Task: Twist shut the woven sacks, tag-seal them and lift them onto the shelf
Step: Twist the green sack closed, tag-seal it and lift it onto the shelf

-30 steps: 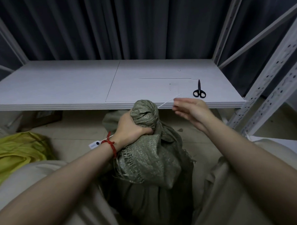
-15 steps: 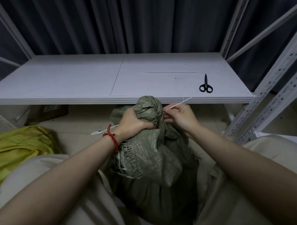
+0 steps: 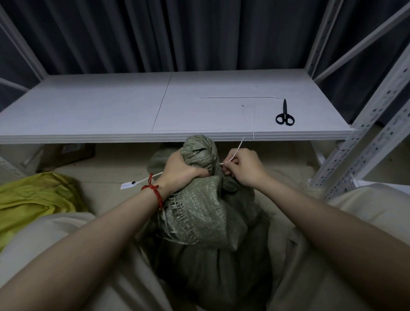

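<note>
A grey-green woven sack (image 3: 202,216) stands between my knees with its neck twisted into a knob. My left hand (image 3: 180,169), a red string at the wrist, grips the twisted neck. A white tag seal (image 3: 129,185) sticks out to the left of that hand, its label end hanging free. My right hand (image 3: 243,165) pinches the seal's thin strap right beside the neck, and the strap's tip points up to the right. The white shelf (image 3: 103,108) lies just beyond the sack.
Black scissors (image 3: 284,116) lie on the shelf's right side. A yellow-green sack (image 3: 29,200) lies on the floor at the left. Perforated white shelf posts (image 3: 372,129) rise at the right. Dark curtains hang behind the shelf. A cardboard box sits under the shelf at left.
My right hand has come in from the right, with the strap, to the sack's neck. My left hand has kept its grip on the twisted neck.
</note>
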